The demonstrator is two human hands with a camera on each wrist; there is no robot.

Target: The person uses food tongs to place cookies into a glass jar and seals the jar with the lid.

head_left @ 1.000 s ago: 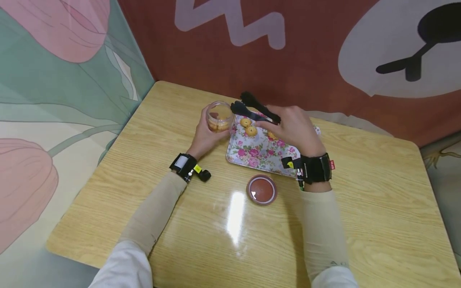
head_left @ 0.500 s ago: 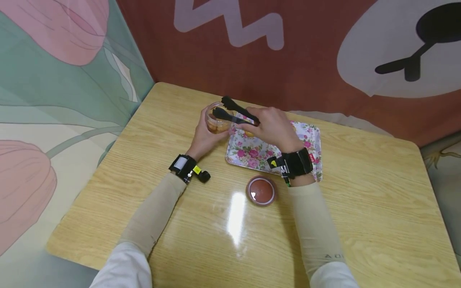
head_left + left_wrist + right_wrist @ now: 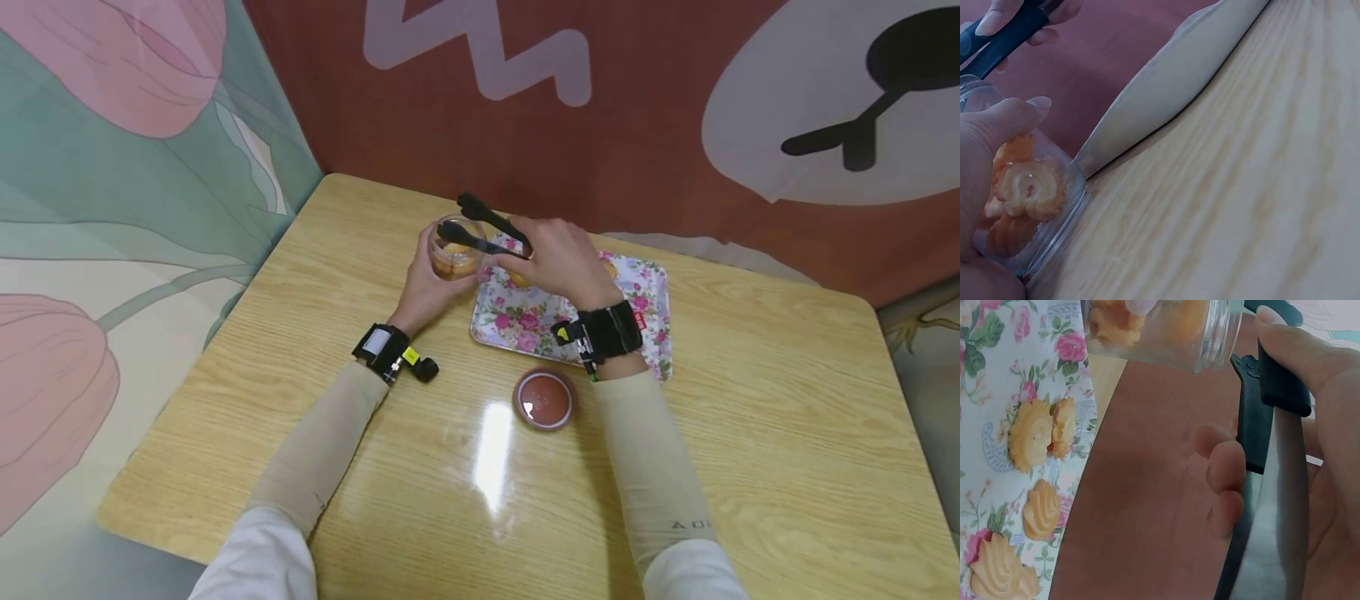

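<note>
Jar (image 3: 1219, 337) | left hand (image 3: 431, 293): fingers round it, presumably steadying | right hand (image 3: 558, 258): fingers holding tongs (image 3: 1286, 512) over it | tray (image 3: 491, 333) alongside, likely for reach

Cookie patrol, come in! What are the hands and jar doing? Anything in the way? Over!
Left hand gripping cookie jar. Right hand holding black tongs above it. Lid off, on table, clear of the jar.

Wooden table (image 3: 787, 450) (bright glare (image 3: 492, 458)) | reddish wall (image 3: 645, 158) | flower-painted wall (image 3: 142, 192)
</note>
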